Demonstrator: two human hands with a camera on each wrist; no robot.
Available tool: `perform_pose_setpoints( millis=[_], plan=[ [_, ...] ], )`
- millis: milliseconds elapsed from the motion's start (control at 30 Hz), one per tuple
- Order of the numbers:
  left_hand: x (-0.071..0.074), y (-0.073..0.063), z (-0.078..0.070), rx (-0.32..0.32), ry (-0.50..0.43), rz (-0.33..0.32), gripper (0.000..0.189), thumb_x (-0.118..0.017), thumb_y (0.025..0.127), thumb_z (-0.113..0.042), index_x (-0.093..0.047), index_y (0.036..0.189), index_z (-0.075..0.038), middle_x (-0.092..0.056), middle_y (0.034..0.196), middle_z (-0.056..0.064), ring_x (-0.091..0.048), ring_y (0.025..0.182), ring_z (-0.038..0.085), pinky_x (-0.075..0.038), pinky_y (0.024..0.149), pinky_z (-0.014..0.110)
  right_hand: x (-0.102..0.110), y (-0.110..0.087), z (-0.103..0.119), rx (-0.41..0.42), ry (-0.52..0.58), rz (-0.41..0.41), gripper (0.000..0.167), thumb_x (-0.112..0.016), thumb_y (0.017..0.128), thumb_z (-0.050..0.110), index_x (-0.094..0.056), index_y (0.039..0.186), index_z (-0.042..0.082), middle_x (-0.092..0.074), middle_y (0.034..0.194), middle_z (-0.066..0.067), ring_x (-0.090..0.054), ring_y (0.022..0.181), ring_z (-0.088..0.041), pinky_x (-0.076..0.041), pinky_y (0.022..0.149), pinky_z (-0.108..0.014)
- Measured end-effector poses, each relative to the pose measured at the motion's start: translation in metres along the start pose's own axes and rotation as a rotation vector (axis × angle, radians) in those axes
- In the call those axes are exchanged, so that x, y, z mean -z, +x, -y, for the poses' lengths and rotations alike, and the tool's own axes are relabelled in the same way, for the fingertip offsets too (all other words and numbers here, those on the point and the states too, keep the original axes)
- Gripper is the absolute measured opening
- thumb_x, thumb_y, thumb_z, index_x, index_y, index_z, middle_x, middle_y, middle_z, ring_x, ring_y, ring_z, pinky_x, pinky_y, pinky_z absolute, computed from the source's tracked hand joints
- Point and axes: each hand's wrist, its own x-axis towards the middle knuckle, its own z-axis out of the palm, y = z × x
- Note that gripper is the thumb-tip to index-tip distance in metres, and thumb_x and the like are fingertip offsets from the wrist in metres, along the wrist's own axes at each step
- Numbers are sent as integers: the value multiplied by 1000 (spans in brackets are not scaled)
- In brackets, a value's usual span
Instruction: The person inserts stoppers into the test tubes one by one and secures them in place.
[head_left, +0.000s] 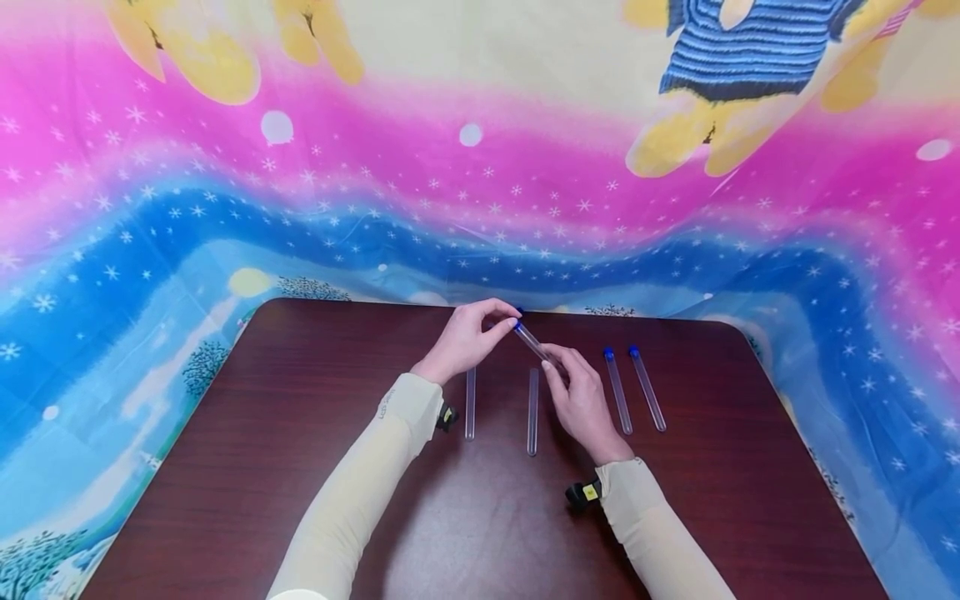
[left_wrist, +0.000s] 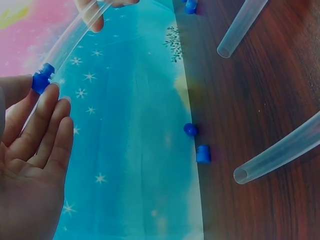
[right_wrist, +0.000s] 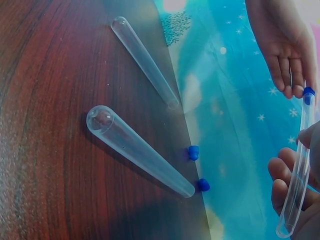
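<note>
Above the table's far edge, my left hand (head_left: pixel 468 337) pinches a blue cap (left_wrist: pixel 43 79) between thumb and fingers. The cap sits at the mouth of a clear test tube (right_wrist: pixel 298 172), its narrow part seemingly inside. My right hand (head_left: pixel 581 400) grips this tube along its body, which slants down toward that hand. Below the hands, two uncapped test tubes lie on the table, a left one (head_left: pixel 470 408) and a right one (head_left: pixel 532 414). Two loose blue caps, one (right_wrist: pixel 193 152) beside another (right_wrist: pixel 203 185), lie near the far edge.
On the right of the dark wooden table (head_left: pixel 262 450) lie two test tubes with blue caps, one (head_left: pixel 618 392) beside the other (head_left: pixel 647 390). A patterned cloth (head_left: pixel 420 225) hangs behind the table and along its sides.
</note>
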Motion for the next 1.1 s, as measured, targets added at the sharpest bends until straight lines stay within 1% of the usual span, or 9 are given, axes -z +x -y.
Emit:
perform_pose_setpoints(
  millis=[200, 300, 433, 567, 767, 900, 1000, 1100],
  plan=[
    [0, 0, 2, 9, -68, 3, 14, -67, 101, -20, -71, 112, -12, -70, 103, -6, -63, 93, 10, -52, 84, 32, -1, 0, 0, 12, 9, -2, 29, -63, 102, 11, -66, 131, 13, -65, 116, -5, -64, 99, -18, -55, 87, -50],
    [1, 1, 3, 16, -90, 14, 14, -67, 101, -19, -70, 112, -11, -69, 101, -5, -64, 94, 9, -52, 86, 32, -1, 0, 0, 15, 9, -1, 29, -63, 102, 9, -66, 131, 13, -65, 116, -5, -64, 98, -18, -56, 87, -50],
    [3, 1, 4, 17, -93, 38, 18, -67, 101, -21, -72, 116, -12, -70, 106, -5, -65, 96, 9, -53, 88, 30, -1, 0, 0, 6, 6, 5, 31, -64, 101, 8, -65, 132, 13, -64, 116, -4, -64, 98, -17, -56, 87, -50],
    [5, 1, 3, 20, -84, 52, 19, -67, 101, -21, -73, 118, -15, -71, 112, -7, -65, 98, 8, -53, 89, 30, -1, 0, 0, -3, 12, 10, 30, -63, 103, 11, -65, 132, 13, -64, 118, -4, -64, 100, -17, -55, 89, -48],
    [6, 1, 3, 26, -79, 49, 20, -68, 101, -21, -74, 118, -13, -71, 113, -6, -66, 100, 10, -52, 90, 31, -1, 0, -1, 5, 12, 7, 29, -63, 102, 12, -65, 132, 13, -65, 117, -4, -65, 101, -18, -55, 89, -49],
    [5, 1, 4, 29, -61, 32, 20, -69, 100, -23, -76, 117, -15, -71, 115, -7, -64, 108, 10, -50, 94, 33, -1, 0, -1, 3, 0, 6, 30, -64, 102, 12, -65, 132, 13, -65, 115, -3, -64, 99, -17, -55, 88, -48],
    [5, 1, 5, 40, -61, 17, 18, -70, 99, -24, -77, 115, -19, -71, 117, -8, -61, 115, 10, -48, 98, 34, 0, 0, -1, 7, -17, 0, 30, -64, 102, 13, -66, 132, 14, -65, 111, -3, -63, 95, -17, -56, 85, -48],
    [5, 1, 6, 49, -85, 13, 18, -71, 99, -23, -78, 114, -19, -72, 116, -8, -61, 114, 9, -48, 97, 33, 0, 1, -3, 24, -31, -4, 31, -64, 102, 13, -67, 133, 12, -65, 109, -3, -63, 92, -16, -57, 81, -49]
  ],
)
